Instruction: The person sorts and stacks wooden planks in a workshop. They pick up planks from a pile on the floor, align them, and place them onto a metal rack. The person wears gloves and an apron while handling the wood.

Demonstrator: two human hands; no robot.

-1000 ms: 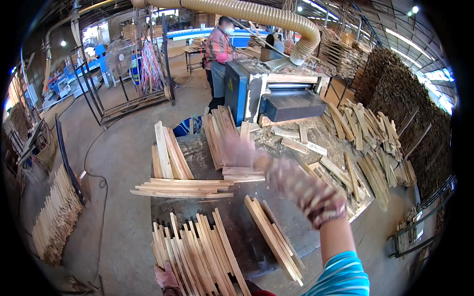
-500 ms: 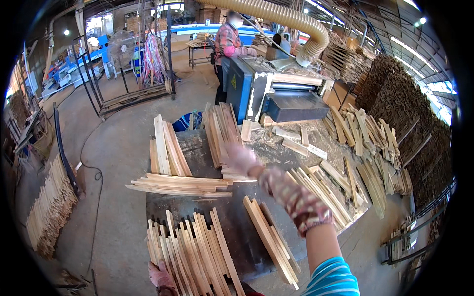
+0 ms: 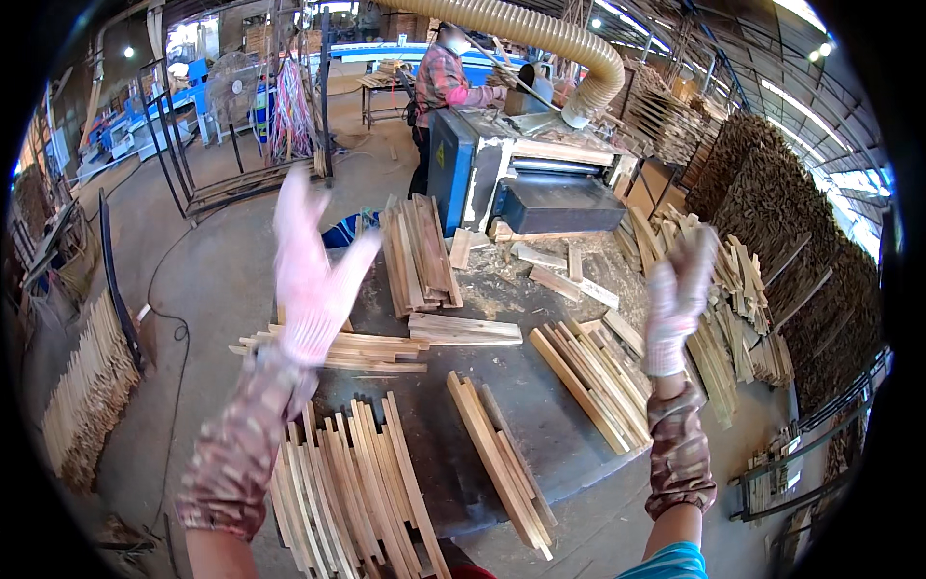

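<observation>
Table: over its left side, left hand is held raised, spread, empty; on its far half, board is laid crosswise, in view between hands, nearer left; over its right side, right hand is held open, empty, well apart.

Grey floor at left bears a dark cable, with a metal rack beyond and lamps lit far right.
</observation>
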